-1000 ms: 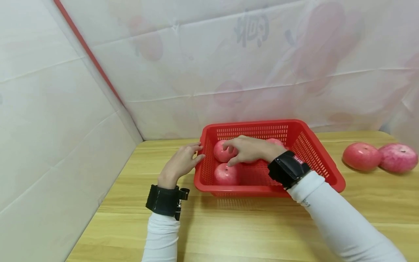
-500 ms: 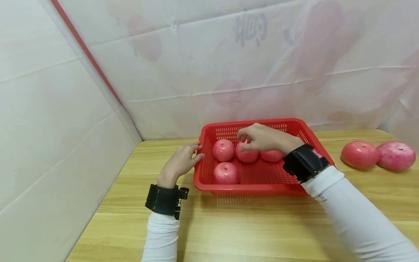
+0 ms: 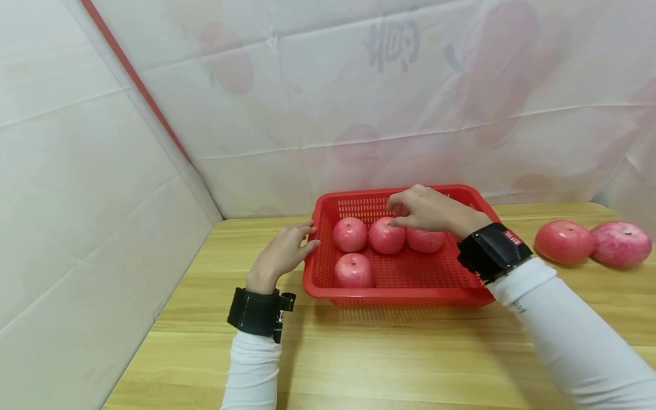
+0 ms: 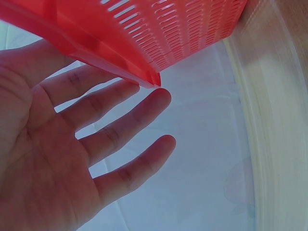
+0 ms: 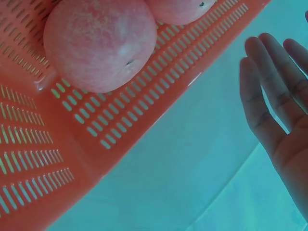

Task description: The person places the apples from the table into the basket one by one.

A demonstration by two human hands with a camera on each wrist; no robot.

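A red plastic basket with slotted walls holds several pinkish-red apples. Three of them, a left apple, a middle apple and a right apple, form a row at the back; another apple sits at the front left. My left hand is at the basket's left rim, and the left wrist view shows its fingers spread loosely below the rim. Above the back row, my right hand hovers with relaxed fingers and an empty palm, overlapping the right apple in the head view.
Right of the basket, a pinkish-red apple and a mottled apple lie side by side on the wooden table. A pale printed cloth wall rises behind, and another wall stands at the left.
My right hand has moved rightward along the basket, from over the left apples to above the right part of the back row, uncovering the left and middle apples. My left hand stays put.
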